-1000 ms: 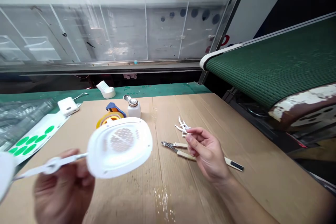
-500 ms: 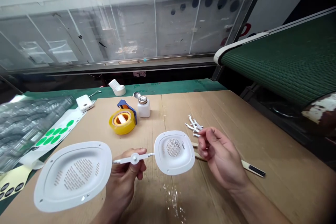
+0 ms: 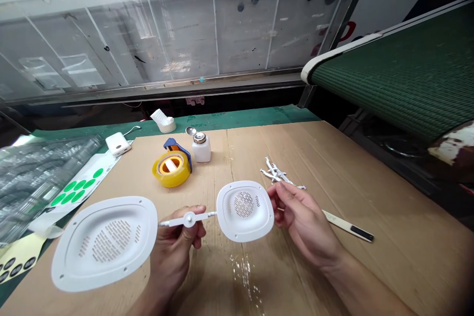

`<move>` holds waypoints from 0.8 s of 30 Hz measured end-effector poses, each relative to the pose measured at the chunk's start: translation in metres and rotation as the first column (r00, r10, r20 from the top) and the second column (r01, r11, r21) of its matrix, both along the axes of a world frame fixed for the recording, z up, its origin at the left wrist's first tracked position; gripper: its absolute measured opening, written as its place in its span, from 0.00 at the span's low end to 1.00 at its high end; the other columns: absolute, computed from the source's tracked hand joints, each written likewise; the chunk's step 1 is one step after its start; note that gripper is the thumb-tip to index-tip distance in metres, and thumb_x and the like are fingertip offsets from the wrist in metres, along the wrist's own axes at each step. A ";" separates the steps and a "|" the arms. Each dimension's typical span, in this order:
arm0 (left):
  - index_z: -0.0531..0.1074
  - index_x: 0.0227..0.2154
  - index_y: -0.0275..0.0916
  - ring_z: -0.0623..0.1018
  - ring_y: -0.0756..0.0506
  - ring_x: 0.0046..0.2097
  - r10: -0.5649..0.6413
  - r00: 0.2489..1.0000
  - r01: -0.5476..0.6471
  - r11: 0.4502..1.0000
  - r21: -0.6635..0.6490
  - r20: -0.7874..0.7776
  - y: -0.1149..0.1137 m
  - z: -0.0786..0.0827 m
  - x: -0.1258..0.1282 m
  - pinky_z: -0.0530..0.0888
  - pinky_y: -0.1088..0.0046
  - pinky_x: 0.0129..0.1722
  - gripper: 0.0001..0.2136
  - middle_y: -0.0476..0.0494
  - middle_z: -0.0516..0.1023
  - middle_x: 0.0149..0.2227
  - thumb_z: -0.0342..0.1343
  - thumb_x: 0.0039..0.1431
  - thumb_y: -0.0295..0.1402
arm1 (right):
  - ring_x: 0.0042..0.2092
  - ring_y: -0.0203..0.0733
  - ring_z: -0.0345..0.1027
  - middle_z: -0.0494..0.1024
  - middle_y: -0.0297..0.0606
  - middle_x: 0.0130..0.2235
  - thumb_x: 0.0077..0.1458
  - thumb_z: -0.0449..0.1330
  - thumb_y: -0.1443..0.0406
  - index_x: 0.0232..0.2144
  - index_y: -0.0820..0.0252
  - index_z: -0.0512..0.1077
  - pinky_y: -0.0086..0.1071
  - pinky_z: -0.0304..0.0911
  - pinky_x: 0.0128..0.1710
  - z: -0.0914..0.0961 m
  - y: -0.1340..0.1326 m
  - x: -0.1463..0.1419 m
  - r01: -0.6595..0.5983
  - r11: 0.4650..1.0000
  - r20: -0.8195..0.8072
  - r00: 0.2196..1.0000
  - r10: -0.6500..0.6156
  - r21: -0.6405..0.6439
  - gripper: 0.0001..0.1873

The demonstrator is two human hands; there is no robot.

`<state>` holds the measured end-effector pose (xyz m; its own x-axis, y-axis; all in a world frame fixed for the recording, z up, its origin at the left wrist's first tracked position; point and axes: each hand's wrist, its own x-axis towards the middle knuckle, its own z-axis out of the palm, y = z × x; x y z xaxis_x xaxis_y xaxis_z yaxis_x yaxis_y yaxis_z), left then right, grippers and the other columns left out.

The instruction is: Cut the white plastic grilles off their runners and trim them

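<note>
A mass of clear plastic (image 3: pixel 48 173) lies well to the left of the yellow tape roll (image 3: pixel 177 176), with a sheet of green round stickers (image 3: pixel 79 185) between the two. A larger white perforated plate (image 3: pixel 106 241) is held up, tilted, to the near left of the tape roll; a small white device (image 3: pixel 117 144) with a cord rests to its far left. A white roll (image 3: pixel 167 125) sits just behind it. In front of the tape roll, the person's left hand (image 3: pixel 170 252) pinches the white connecting strip (image 3: pixel 189 219) between thumb and fingers. A white bottle (image 3: pixel 201 150), its metal lid flipped up, stands just right of the tape roll. A smaller perforated plate (image 3: pixel 244 211), at the strip's other end, is to its near right. Farther right of the tape roll are thin white plastic pieces (image 3: pixel 274 172); nearer, the right hand (image 3: pixel 307 227) has its fingertips, drawn close together, at the smaller plate's edge; whether they grip it cannot be told. A pale, black-ended tool (image 3: pixel 348 226) lies well right of the tape roll.
</note>
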<state>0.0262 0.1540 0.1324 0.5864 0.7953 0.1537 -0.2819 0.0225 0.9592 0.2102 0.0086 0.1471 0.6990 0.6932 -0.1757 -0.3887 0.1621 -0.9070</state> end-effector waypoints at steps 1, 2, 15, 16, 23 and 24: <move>0.83 0.35 0.41 0.70 0.53 0.21 0.001 1.000 -0.001 1.000 -0.003 -0.004 0.000 0.000 0.000 0.67 0.82 0.19 0.11 0.48 0.72 0.19 0.67 0.52 0.42 | 0.24 0.31 0.58 0.70 0.33 0.24 0.48 0.69 0.45 0.29 0.62 0.75 0.23 0.54 0.21 0.000 0.000 -0.001 -0.020 1.000 0.000 1.000 0.020 0.001 0.25; 0.83 0.35 0.41 0.70 0.53 0.22 0.002 1.000 -0.002 1.000 -0.007 -0.008 0.000 0.000 0.001 0.67 0.82 0.19 0.12 0.48 0.72 0.19 0.67 0.52 0.43 | 0.24 0.31 0.58 0.70 0.33 0.24 0.49 0.68 0.45 0.29 0.62 0.75 0.24 0.54 0.21 -0.001 0.000 -0.002 -0.041 0.999 -0.001 0.999 0.041 0.005 0.25; 0.83 0.37 0.45 0.70 0.54 0.22 -0.021 0.999 0.021 1.000 0.010 -0.031 0.002 -0.004 0.001 0.68 0.83 0.20 0.11 0.48 0.73 0.20 0.66 0.54 0.43 | 0.25 0.31 0.57 0.66 0.31 0.24 0.55 0.66 0.50 0.24 0.61 0.72 0.23 0.59 0.22 -0.001 -0.001 -0.009 -0.168 0.980 -0.015 0.985 0.170 0.109 0.21; 0.83 0.37 0.45 0.70 0.54 0.22 -0.024 0.999 0.025 1.000 0.016 -0.038 0.002 -0.004 0.001 0.68 0.83 0.20 0.11 0.48 0.73 0.20 0.66 0.55 0.43 | 0.26 0.32 0.58 0.67 0.32 0.24 0.56 0.65 0.50 0.25 0.61 0.73 0.23 0.60 0.22 -0.001 -0.001 -0.009 -0.173 0.978 -0.019 0.984 0.176 0.113 0.21; 0.83 0.36 0.46 0.69 0.54 0.20 -0.017 0.996 0.020 0.999 0.036 -0.086 -0.001 0.004 0.005 0.67 0.83 0.19 0.12 0.49 0.73 0.19 0.66 0.53 0.46 | 0.28 0.33 0.62 0.71 0.33 0.27 0.56 0.65 0.52 0.29 0.58 0.77 0.24 0.65 0.25 -0.001 -0.001 -0.007 -0.189 0.970 -0.080 0.976 0.203 0.151 0.15; 0.83 0.36 0.45 0.69 0.54 0.20 -0.017 0.996 0.020 0.999 0.038 -0.091 -0.001 0.004 0.005 0.67 0.83 0.19 0.12 0.50 0.72 0.19 0.66 0.53 0.46 | 0.28 0.33 0.62 0.71 0.33 0.27 0.56 0.65 0.52 0.31 0.57 0.78 0.24 0.65 0.25 0.000 -0.002 -0.007 -0.189 0.969 -0.086 0.975 0.204 0.159 0.15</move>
